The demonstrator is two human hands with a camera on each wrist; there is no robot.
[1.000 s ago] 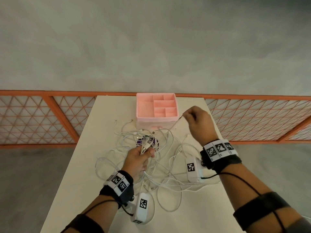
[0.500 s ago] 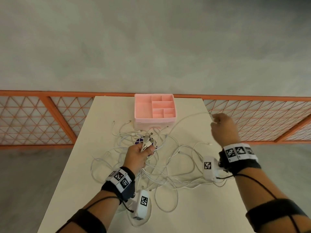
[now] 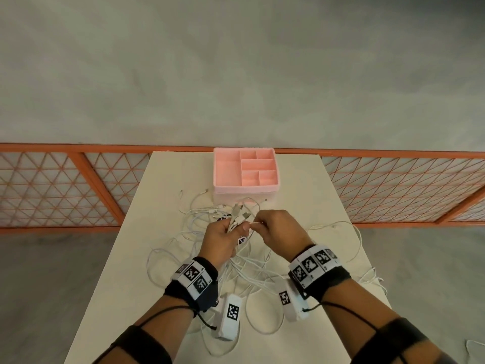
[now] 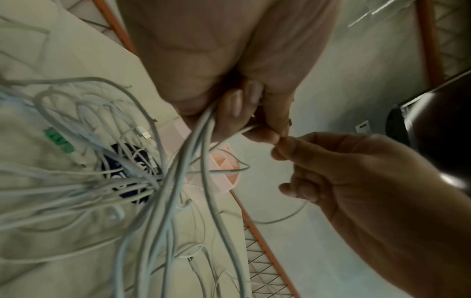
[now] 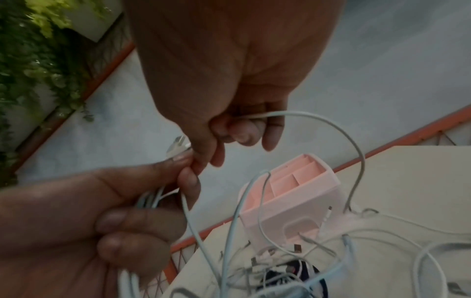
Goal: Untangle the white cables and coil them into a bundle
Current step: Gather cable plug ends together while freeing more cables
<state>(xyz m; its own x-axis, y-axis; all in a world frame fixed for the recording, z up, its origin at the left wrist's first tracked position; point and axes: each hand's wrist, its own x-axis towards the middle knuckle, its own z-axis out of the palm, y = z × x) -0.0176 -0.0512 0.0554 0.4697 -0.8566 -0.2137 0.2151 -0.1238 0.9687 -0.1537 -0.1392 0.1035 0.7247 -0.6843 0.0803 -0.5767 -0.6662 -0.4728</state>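
Note:
A tangle of white cables (image 3: 244,266) sprawls over the cream table (image 3: 168,174). My left hand (image 3: 223,237) is raised above the heap and grips several cable ends, whose plugs (image 3: 240,215) stick up out of the fist. In the left wrist view the strands (image 4: 193,145) hang down from that fist (image 4: 229,96). My right hand (image 3: 273,228) meets the left and pinches one white cable (image 5: 318,121), which loops off to the right. Its fingertips (image 4: 280,145) touch the left thumb.
A pink divided organizer box (image 3: 245,170) stands at the table's far edge, just beyond the hands. A dark round object (image 5: 293,276) lies under the cables. One cable (image 3: 351,232) trails over the right table edge. An orange lattice railing (image 3: 78,185) runs behind.
My right hand swung far out to the right with one cable, then came back in and now meets the left hand. The left hand rose a little with its cable ends.

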